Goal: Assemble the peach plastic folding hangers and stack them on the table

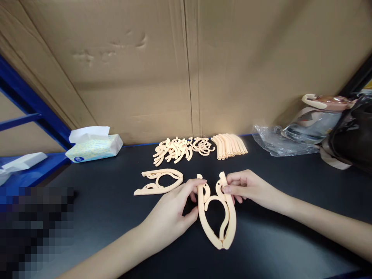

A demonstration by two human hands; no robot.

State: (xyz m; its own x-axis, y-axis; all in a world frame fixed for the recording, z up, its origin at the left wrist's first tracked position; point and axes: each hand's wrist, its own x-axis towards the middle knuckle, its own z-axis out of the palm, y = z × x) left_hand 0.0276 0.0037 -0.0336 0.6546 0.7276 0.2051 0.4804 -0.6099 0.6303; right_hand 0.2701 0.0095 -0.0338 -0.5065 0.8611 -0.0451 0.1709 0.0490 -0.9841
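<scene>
Black tabletop (276, 240): both hands (171, 213) (250, 188) pinch folded hanger (216, 217) mid-table.

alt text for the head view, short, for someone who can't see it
Two bare hands, left hand and right hand, hold a folded peach plastic hanger over a dark table. Another folded hanger lies beside it; loose hanger parts and a tissue pack sit behind.
</scene>
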